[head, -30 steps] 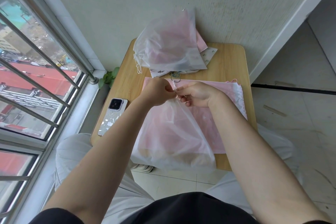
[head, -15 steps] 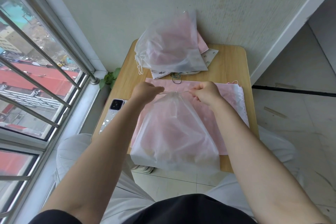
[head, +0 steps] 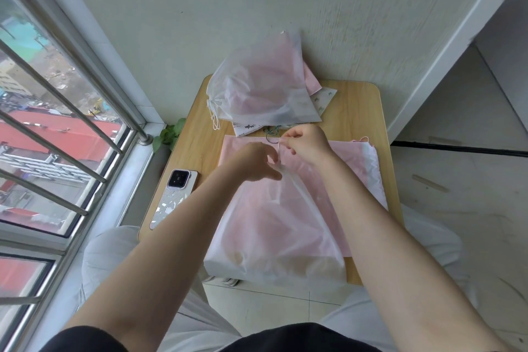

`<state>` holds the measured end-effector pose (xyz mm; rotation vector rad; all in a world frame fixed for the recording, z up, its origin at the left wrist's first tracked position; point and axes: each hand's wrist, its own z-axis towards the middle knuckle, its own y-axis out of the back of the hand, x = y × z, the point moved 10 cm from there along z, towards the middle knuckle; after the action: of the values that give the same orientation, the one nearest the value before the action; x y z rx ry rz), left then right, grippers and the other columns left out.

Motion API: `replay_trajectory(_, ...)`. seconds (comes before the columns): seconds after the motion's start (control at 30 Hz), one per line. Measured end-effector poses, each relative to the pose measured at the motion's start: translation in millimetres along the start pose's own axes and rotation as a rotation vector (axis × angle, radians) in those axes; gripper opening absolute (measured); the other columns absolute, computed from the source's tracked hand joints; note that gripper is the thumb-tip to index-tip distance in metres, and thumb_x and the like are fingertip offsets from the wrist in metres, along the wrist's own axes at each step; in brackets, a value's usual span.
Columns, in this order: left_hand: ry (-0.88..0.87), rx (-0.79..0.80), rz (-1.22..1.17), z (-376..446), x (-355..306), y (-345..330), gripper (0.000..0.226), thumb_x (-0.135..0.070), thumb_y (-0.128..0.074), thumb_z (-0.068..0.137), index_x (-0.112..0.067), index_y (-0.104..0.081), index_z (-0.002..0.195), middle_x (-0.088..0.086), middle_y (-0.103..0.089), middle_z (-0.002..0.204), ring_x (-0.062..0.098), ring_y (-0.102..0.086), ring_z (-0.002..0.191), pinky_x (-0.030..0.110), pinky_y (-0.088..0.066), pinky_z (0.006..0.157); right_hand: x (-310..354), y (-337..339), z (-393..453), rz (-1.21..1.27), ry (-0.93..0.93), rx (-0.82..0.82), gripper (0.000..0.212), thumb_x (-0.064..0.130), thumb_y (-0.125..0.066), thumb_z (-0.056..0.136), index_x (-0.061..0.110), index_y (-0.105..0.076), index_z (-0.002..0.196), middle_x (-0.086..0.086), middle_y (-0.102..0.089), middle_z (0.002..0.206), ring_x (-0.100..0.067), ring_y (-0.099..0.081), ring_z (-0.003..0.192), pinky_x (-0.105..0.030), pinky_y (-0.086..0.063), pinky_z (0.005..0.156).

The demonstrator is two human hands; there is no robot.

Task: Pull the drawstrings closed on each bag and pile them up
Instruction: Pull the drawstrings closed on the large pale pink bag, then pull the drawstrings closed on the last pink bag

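I see a small wooden counter [head: 354, 111] pushed against a pale wall [head: 257, 3], with a barred window [head: 57, 123] on the left and tiled floor [head: 457, 194] to the right. A phone [head: 174, 197] lies at the counter's left edge, and a green plant [head: 168, 134] peeks up between counter and window.

The bag [head: 274, 234] I am working on is translucent white; it lies on a flat pink bag [head: 357, 168], and its near end hangs over the counter's front edge. Its neck is gathered under my left hand [head: 254, 161], whose fingers curl around it, though blur keeps me from seeing the grip clearly. My right hand [head: 304, 143] pinches a thin drawstring [head: 279, 147] just beyond the neck.

At the back, a closed bag [head: 257, 91] tops a pile leaning on the wall. The sheets beneath it are mostly hidden. What fills the bags I cannot make out.
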<state>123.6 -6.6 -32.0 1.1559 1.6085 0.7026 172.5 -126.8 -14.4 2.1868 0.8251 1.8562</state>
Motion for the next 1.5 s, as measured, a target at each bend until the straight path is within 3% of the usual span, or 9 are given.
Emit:
replay_trajectory(0.2,0.072,-0.076,0.038,21,8,25,0.035,-0.042,-0.081,0.073,-0.024,-0.071,0.101,-0.004,-0.062,0.100,0.018,-0.060,0.092,0.029,-0.048,0.073,-3,12,11,-0.029,-0.022,0.004,0.035,0.037,-0.080,0.078,0.015,-0.064,0.099,0.008,-0.060,0.083,-0.011,-0.058,0.074,-0.026,-0.044,0.064)
replay_trajectory(0.37,0.188,-0.256,-0.194,41,34,67,0.026,-0.040,-0.076,0.078,-0.019,-0.069,0.093,-0.001,-0.064,0.093,0.019,-0.060,0.083,0.035,-0.054,0.078,-34,-10,11,-0.659,-0.286,0.575,0.045,0.048,-0.078,0.074,0.009,-0.060,0.087,-0.006,-0.061,0.072,-0.018,-0.045,0.048,-0.023,-0.037,0.051)
replay_trajectory(0.5,0.277,-0.436,-0.398,50,51,103,0.038,-0.035,-0.067,0.086,-0.016,-0.047,0.060,0.001,-0.044,0.056,0.016,-0.042,0.051,0.029,-0.035,0.052,16,28,66,-0.848,-0.167,0.122,0.013,0.003,-0.060,0.085,0.003,-0.057,0.072,-0.011,-0.056,0.066,-0.024,-0.056,0.059,-0.023,-0.035,0.050)
replay_trajectory(0.6,0.402,-0.668,-0.665,48,85,127,0.043,-0.033,-0.063,0.085,-0.018,-0.035,0.056,-0.001,-0.028,0.052,0.017,-0.028,0.048,0.030,-0.023,0.049,83,46,94,-0.558,0.122,-0.229,0.028,0.004,-0.046,0.091,0.008,-0.056,0.118,-0.019,-0.063,0.104,-0.035,-0.063,0.095,-0.031,-0.040,0.066)
replay_trajectory(0.73,0.583,-0.807,-0.971,39,128,127,0.026,-0.033,-0.062,0.085,-0.013,-0.052,0.072,0.007,-0.048,0.063,0.020,-0.043,0.057,0.030,-0.036,0.053,124,23,95,-0.398,0.351,-0.168,0.055,0.009,-0.045,0.093,0.018,-0.032,0.146,-0.017,-0.053,0.125,-0.034,-0.054,0.108,-0.035,-0.042,0.082)
replay_trajectory(1.0,0.466,-0.729,-1.305,31,115,90,0.047,-0.023,-0.061,0.084,-0.007,-0.051,0.127,0.004,-0.061,0.093,0.017,-0.061,0.075,0.029,-0.054,0.065,57,2,76,-0.368,0.175,-0.100,0.017,0.012,-0.047,0.092,0.011,-0.061,0.101,-0.006,-0.060,0.105,-0.025,-0.057,0.094,-0.029,-0.042,0.074)
replay_trajectory(1.17,0.720,-0.870,-0.921,-19,125,57,0.019,-0.019,-0.051,0.084,-0.015,-0.044,0.102,0.004,-0.048,0.113,0.026,-0.054,0.092,0.040,-0.048,0.080,-13,4,50,-0.639,-0.123,-0.034,0.017,0.012,-0.050,0.088,0.009,-0.058,0.103,-0.009,-0.057,0.099,-0.032,-0.058,0.097,-0.031,-0.043,0.071)
replay_trajectory(1.33,0.425,-0.250,-0.312,17,92,-14,0.033,-0.028,-0.054,0.085,-0.020,-0.062,0.116,0.003,-0.058,0.127,0.025,-0.057,0.110,0.039,-0.051,0.088,-77,-6,27,-0.821,-0.383,0.072,0.069,0.024,-0.063,0.084,0.015,-0.031,0.143,-0.016,-0.031,0.148,-0.037,-0.029,0.138,-0.054,-0.036,0.105)
replay_trajectory(1.5,0.202,-0.143,0.130,3,57,-41,0.063,-0.047,-0.061,0.087,-0.023,-0.042,0.142,-0.001,-0.041,0.147,0.023,-0.040,0.134,0.043,-0.031,0.108,-66,8,25,-0.893,-0.218,-0.043,0.045,0.011,-0.053,0.090,0.014,-0.045,0.134,-0.009,-0.050,0.136,-0.030,-0.047,0.128,-0.039,-0.037,0.100)
